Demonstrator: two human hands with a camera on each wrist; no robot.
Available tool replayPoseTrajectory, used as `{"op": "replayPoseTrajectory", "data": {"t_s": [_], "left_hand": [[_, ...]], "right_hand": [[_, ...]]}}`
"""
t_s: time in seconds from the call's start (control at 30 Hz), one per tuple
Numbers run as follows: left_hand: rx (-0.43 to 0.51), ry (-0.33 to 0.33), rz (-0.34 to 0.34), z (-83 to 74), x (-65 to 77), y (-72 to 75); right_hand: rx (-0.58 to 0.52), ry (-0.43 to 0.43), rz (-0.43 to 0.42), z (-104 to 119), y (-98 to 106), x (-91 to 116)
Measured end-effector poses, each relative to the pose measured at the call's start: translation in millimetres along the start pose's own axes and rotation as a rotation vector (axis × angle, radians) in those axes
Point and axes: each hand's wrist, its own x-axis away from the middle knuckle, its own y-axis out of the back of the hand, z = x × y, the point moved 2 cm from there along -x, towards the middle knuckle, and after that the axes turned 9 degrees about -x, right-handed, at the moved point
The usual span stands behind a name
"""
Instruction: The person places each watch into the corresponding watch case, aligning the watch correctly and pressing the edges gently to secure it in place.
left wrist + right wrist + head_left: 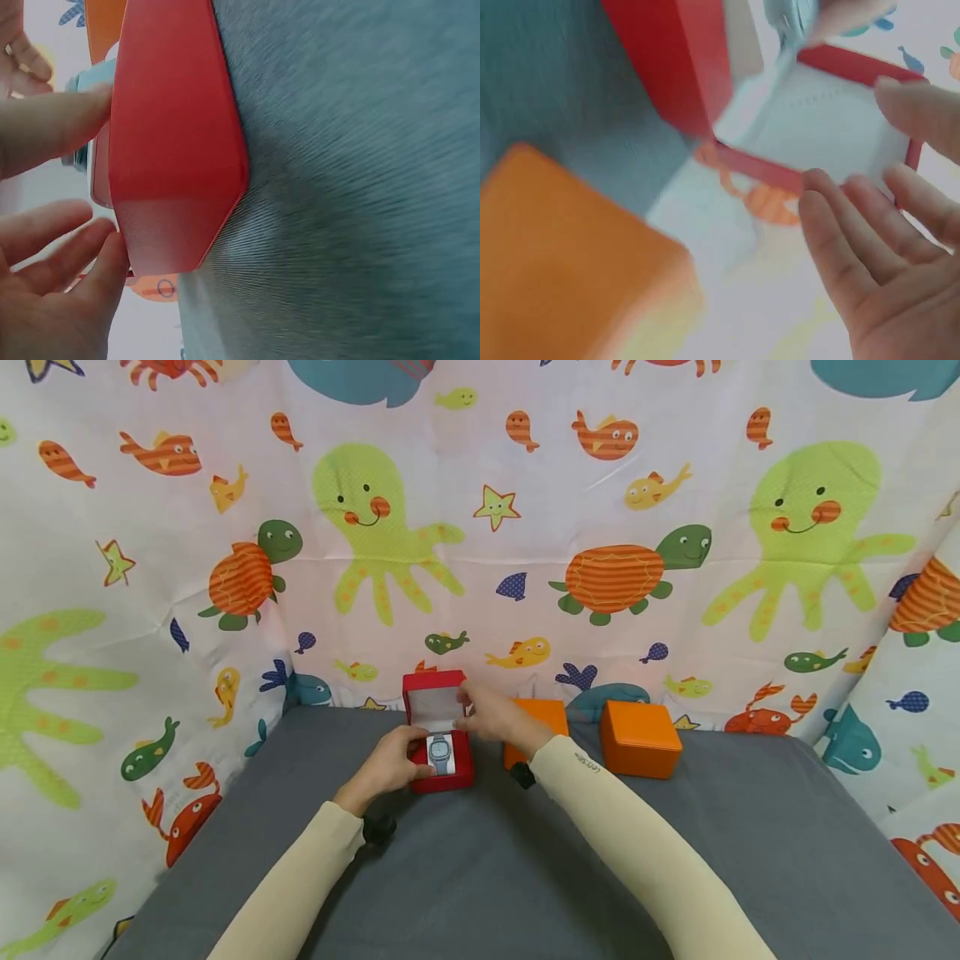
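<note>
A red watch box sits on the grey table with its lid raised, showing a pale lining. Inside lies a wristwatch with a grey-blue strap on a white cushion. My left hand holds the box's left side, the thumb at the front rim and the fingers farther back. In the left wrist view, the thumb overlaps the rim of the red box. My right hand is at the lid's right side; its spread, extended fingers reach the red edge in the blurred right wrist view.
An orange box stands just right of the watch box, partly behind my right forearm. Farther right is a second orange box. A sea-animal curtain hangs right behind the table's back edge. Bare grey tabletop lies in front.
</note>
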Motion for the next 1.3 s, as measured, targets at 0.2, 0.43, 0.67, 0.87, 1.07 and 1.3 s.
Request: {"op": "replayPoseTrajectory", "data": {"t_s": [0.2,0.43,0.67,0.87,1.07,1.3], "left_hand": [[0.027,0.109,-0.051,5.7,17.0,-3.5],[0.15,0.228,-0.03,8.6,25.2,-9.0],[0.178,0.24,-0.041,9.5,23.7,-12.1],[0.186,0.255,-0.049,11.0,22.3,-12.5],[0.209,0.28,-0.033,7.2,25.3,-9.3],[0.229,0.268,-0.037,10.9,26.0,-8.4]], "right_hand": [[0.094,-0.023,-0.113,7,18,-15],[0.232,0.001,0.01,4,20,-30],[0.19,0.102,0.048,5,21,-42],[0.148,0.119,0.063,0,23,-41],[0.133,0.126,0.069,-1,25,-31],[0.188,0.173,0.106,4,19,-17]]}}
